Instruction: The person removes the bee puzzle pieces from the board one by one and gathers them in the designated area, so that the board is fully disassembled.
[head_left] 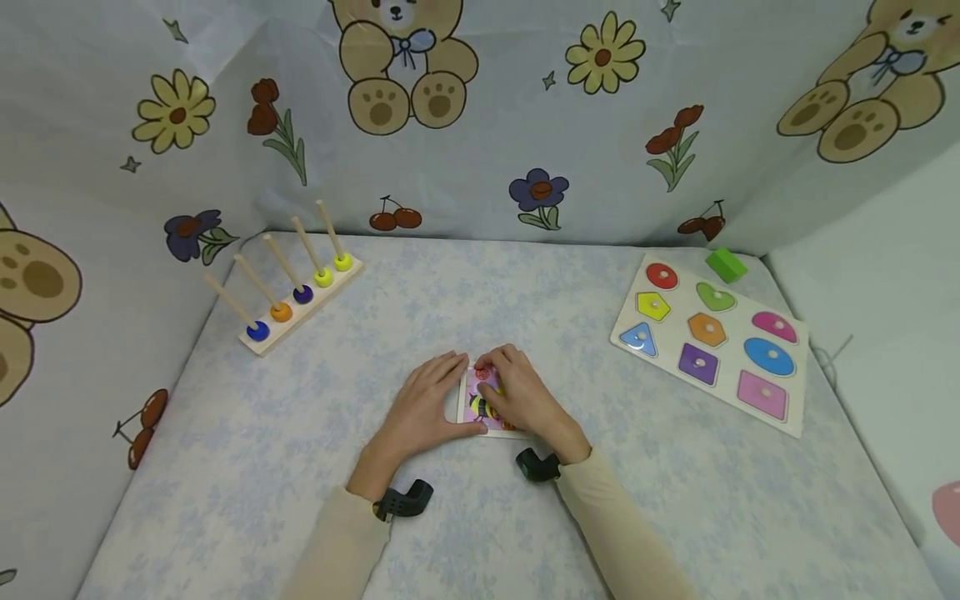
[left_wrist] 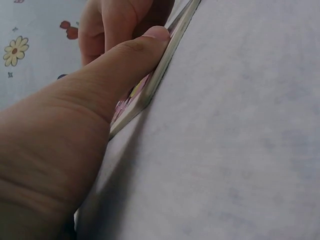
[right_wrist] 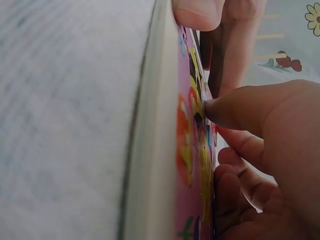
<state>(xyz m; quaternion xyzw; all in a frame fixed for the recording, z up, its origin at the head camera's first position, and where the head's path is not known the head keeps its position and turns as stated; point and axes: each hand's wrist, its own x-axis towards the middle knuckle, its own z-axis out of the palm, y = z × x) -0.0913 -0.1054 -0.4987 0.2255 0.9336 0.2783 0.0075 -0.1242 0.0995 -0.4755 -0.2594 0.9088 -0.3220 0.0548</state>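
A small picture board (head_left: 474, 408) with a light rim lies flat on the table, showing a yellow and black bee on pink. My left hand (head_left: 427, 404) borders its left side, fingers extended along the edge and thumb stretched across the near rim, as the left wrist view also shows. Over the right part of the picture is my right hand (head_left: 525, 396), fingers bent, with the thumb and fingertips down on the printed surface (right_wrist: 185, 140). I cannot tell whether a loose piece is between those fingertips. Both hands cover much of the board.
At the back left stands a wooden peg stand (head_left: 300, 308) with colored rings at the feet of its upright pegs. A white shape board (head_left: 671, 333) with knobbed colored shapes lies at the right. Behind it is a green block (head_left: 726, 265). Printed cloth (head_left: 465, 183) walls the back.
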